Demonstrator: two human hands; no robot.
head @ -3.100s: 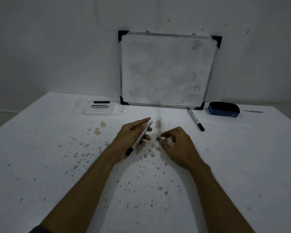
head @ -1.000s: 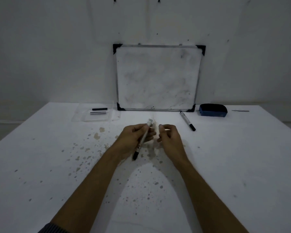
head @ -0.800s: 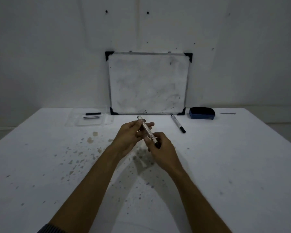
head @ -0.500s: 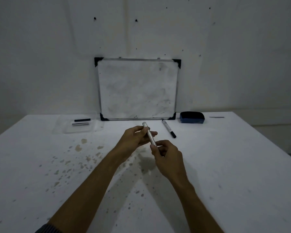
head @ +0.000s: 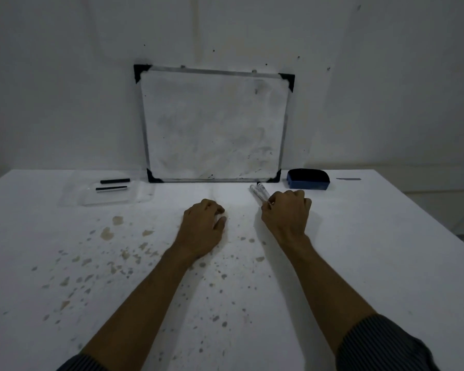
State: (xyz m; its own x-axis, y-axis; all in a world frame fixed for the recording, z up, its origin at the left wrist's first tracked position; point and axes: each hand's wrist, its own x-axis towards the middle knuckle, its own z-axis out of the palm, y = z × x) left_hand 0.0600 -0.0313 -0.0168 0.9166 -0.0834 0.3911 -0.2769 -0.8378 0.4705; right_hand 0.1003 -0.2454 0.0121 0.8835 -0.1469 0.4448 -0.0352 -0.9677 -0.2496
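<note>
Right hand: I have my right hand [head: 285, 212] knuckles up on the counter [head: 373, 250], fingers curled over the near ends of the markers; I cannot tell whether it grips them or only touches them.
Left hand: my left hand [head: 202, 226] rests palm down on the counter, fingers loosely curled, nothing in it, well apart from the markers.
Markers: two markers [head: 258, 192] lie side by side, touching along their length. They point away from me toward the whiteboard's lower right corner, and their far ends sit just in front of its frame.
Whiteboard: the whiteboard [head: 214, 127] stands on the counter and leans on the wall; its surface is smudged.
Eraser: a blue eraser [head: 307, 179] sits just right of the whiteboard, near the markers' far ends.
Tray: a clear tray [head: 110, 199] lies at far left with two dark sticks [head: 115, 181] in it, parallel to each other.
Stains: brownish stains [head: 106, 232] dot the counter, mostly left of my left hand.
</note>
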